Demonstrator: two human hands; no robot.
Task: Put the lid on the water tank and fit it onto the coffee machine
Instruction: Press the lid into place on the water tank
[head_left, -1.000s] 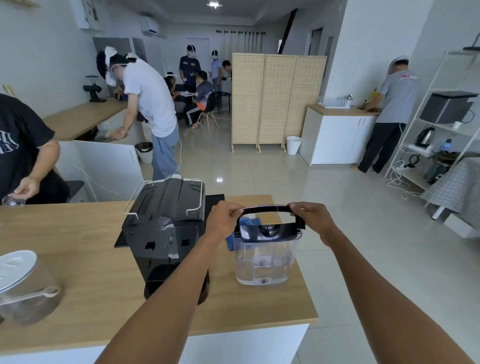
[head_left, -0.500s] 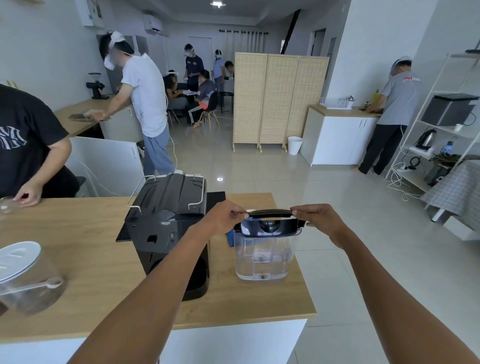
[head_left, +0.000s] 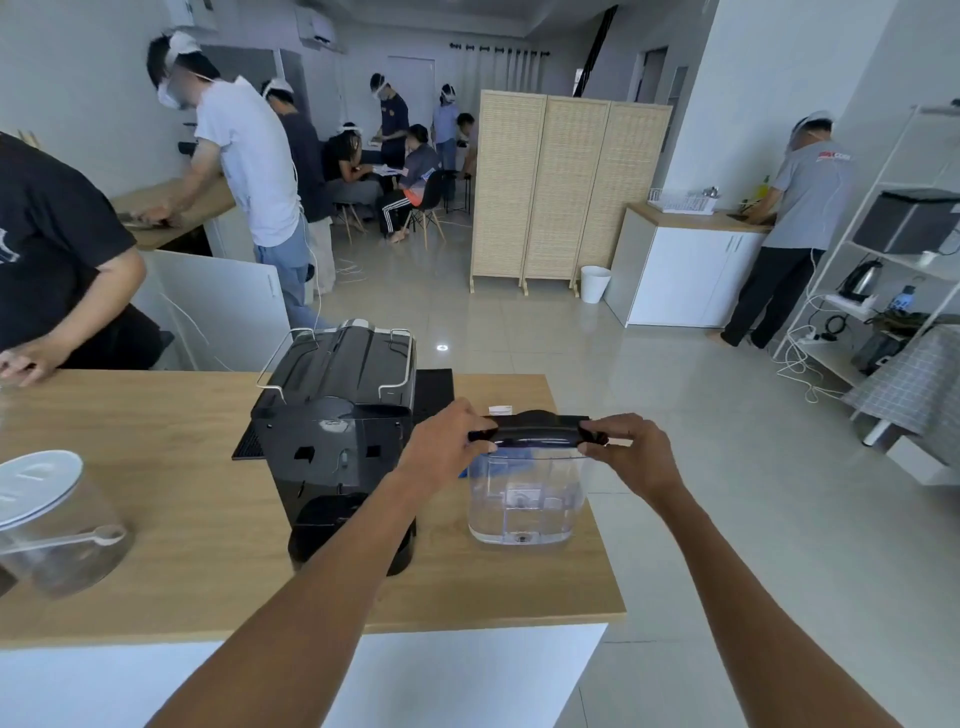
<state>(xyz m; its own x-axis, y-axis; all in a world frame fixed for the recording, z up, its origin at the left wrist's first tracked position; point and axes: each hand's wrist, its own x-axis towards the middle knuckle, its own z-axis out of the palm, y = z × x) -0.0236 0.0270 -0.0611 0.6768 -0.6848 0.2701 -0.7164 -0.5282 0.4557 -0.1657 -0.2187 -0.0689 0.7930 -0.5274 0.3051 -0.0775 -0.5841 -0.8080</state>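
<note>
A clear plastic water tank (head_left: 524, 499) stands upright on the wooden counter (head_left: 171, 483), near its right edge. A black lid (head_left: 535, 428) lies almost flat on the tank's rim. My left hand (head_left: 444, 449) pinches the lid's left end and my right hand (head_left: 631, 449) pinches its right end. The black coffee machine (head_left: 337, 431) stands just left of the tank, its back side towards me, apart from the tank.
A clear jar with a white lid and a scoop (head_left: 52, 519) sits at the counter's left. A black mat (head_left: 434, 392) lies behind the machine. Another person's hand (head_left: 26, 361) rests on the far left edge. Several people work in the room behind.
The lid was tilted up above the tank one second ago; both hands have lowered it until it lies nearly flat on the rim. The tank and machine stayed put.
</note>
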